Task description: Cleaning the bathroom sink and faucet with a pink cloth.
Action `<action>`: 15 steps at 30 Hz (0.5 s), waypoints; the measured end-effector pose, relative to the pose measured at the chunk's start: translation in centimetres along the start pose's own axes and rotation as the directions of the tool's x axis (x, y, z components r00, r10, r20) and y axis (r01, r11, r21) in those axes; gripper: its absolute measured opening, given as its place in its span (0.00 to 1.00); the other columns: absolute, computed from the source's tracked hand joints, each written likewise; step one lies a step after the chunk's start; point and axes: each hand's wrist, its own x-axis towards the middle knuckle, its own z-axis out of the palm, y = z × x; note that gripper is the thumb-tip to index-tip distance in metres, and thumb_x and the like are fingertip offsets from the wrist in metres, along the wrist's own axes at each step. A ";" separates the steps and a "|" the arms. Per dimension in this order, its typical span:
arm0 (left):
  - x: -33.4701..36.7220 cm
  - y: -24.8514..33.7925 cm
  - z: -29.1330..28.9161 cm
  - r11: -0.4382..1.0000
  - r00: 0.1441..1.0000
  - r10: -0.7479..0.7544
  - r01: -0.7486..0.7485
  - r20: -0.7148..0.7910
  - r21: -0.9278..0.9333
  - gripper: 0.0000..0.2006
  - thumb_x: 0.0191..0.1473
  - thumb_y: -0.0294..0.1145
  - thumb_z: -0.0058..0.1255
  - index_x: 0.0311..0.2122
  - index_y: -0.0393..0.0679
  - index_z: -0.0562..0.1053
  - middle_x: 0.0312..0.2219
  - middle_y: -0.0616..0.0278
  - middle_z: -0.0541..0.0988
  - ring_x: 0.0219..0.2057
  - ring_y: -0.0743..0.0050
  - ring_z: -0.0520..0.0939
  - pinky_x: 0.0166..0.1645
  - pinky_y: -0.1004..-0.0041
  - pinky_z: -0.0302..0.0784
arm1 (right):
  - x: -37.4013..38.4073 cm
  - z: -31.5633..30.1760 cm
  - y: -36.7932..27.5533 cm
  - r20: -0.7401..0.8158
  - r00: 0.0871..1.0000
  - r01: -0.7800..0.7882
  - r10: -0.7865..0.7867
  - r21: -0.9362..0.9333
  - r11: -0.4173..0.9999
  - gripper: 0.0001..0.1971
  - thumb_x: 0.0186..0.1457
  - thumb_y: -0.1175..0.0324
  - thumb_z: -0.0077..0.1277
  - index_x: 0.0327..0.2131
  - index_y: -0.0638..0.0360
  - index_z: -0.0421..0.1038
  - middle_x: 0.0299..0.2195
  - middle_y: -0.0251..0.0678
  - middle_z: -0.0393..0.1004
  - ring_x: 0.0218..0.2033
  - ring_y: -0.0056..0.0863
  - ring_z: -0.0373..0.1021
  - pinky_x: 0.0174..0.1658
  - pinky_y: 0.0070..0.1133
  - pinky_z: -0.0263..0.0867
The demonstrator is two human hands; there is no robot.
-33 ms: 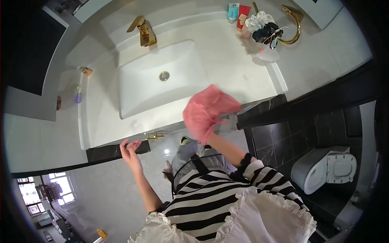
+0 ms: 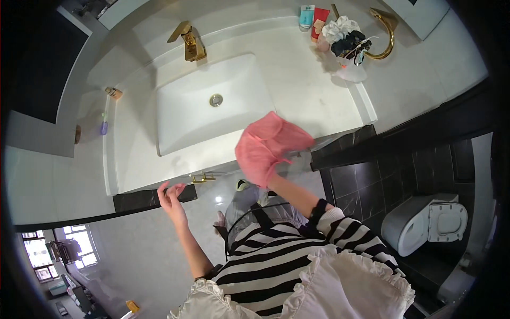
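A pink cloth [image 2: 270, 142] lies bunched across the front edge of the white countertop [image 2: 313, 114], just right of the sink. My right hand is inside or beneath its folds, so the fingers are hidden; only the wrist and my right forearm [image 2: 295, 194] emerge from it. The cloth goes along with that hand. To the left, my left hand [image 2: 171, 199] hovers in front of the cabinet with its fingers apart, holding nothing. The rectangular white sink [image 2: 183, 119] has a round metal drain [image 2: 215, 100].
Behind the sink stands a gold faucet [image 2: 192, 45]. At the back right are a blue tube [image 2: 306, 17], a red tube [image 2: 319, 22] and hair scrunchies [image 2: 342, 29] beside a curved gold fixture [image 2: 390, 40]. Small bottles [image 2: 113, 93] sit left. A toilet [image 2: 417, 226] is at the right.
The pink cloth and my right hand have shifted slightly to the left along the counter's edge. My left hand stays where it was.
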 end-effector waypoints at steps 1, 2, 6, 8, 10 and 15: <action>-0.3 -0.1 -0.7 1.000 0.999 0.001 -0.001 -0.035 0.027 0.11 0.53 0.29 0.35 0.41 0.38 0.60 0.27 0.55 0.73 0.33 0.60 0.76 0.43 0.72 0.67 | 0.5 -0.1 3.2 -0.030 1.000 -0.007 0.007 0.002 1.000 0.08 0.45 0.70 0.43 0.29 0.61 0.69 0.26 0.39 0.69 0.28 0.28 0.66 0.33 0.23 0.63; -0.8 -0.3 -1.5 1.000 0.998 0.000 0.002 -0.065 0.029 0.11 0.53 0.29 0.35 0.41 0.38 0.60 0.27 0.55 0.73 0.33 0.60 0.76 0.43 0.72 0.67 | 0.8 -0.2 6.4 -0.034 0.994 -0.072 0.101 0.484 0.872 0.08 0.45 0.70 0.42 0.30 0.61 0.68 0.28 0.39 0.68 0.28 0.29 0.66 0.33 0.23 0.63; -1.2 -0.1 -1.8 0.991 0.994 0.101 -0.098 -0.033 0.093 0.11 0.54 0.30 0.35 0.41 0.36 0.59 0.27 0.55 0.74 0.33 0.63 0.76 0.44 0.71 0.67 | -2.7 4.8 11.1 0.225 0.959 -0.263 0.171 0.930 0.255 0.09 0.45 0.71 0.41 0.32 0.61 0.68 0.29 0.39 0.68 0.29 0.29 0.66 0.33 0.23 0.63; -2.7 -0.2 -4.1 0.995 0.987 0.079 -0.069 -0.138 0.079 0.10 0.51 0.27 0.39 0.40 0.38 0.61 0.25 0.56 0.74 0.32 0.70 0.75 0.44 0.71 0.68 | -3.9 8.1 11.0 0.322 0.932 -0.353 0.169 0.911 0.212 0.09 0.45 0.71 0.41 0.31 0.61 0.68 0.29 0.38 0.68 0.29 0.29 0.66 0.33 0.23 0.63; -3.4 -0.2 -4.6 0.997 0.982 0.057 -0.046 -0.179 0.064 0.10 0.51 0.27 0.38 0.40 0.38 0.61 0.26 0.56 0.74 0.32 0.71 0.74 0.44 0.71 0.68 | -6.7 13.1 10.9 0.516 0.842 -0.539 0.159 0.821 0.189 0.09 0.45 0.71 0.41 0.31 0.61 0.68 0.29 0.38 0.68 0.29 0.29 0.66 0.33 0.23 0.63; -4.0 -1.6 -7.1 0.993 0.970 0.012 0.017 -0.244 0.115 0.11 0.51 0.26 0.37 0.41 0.39 0.61 0.28 0.57 0.74 0.33 0.72 0.74 0.43 0.73 0.67 | -11.2 20.7 10.4 0.835 0.544 -0.839 0.086 0.537 0.091 0.09 0.45 0.71 0.41 0.31 0.61 0.68 0.27 0.37 0.68 0.28 0.29 0.66 0.33 0.23 0.63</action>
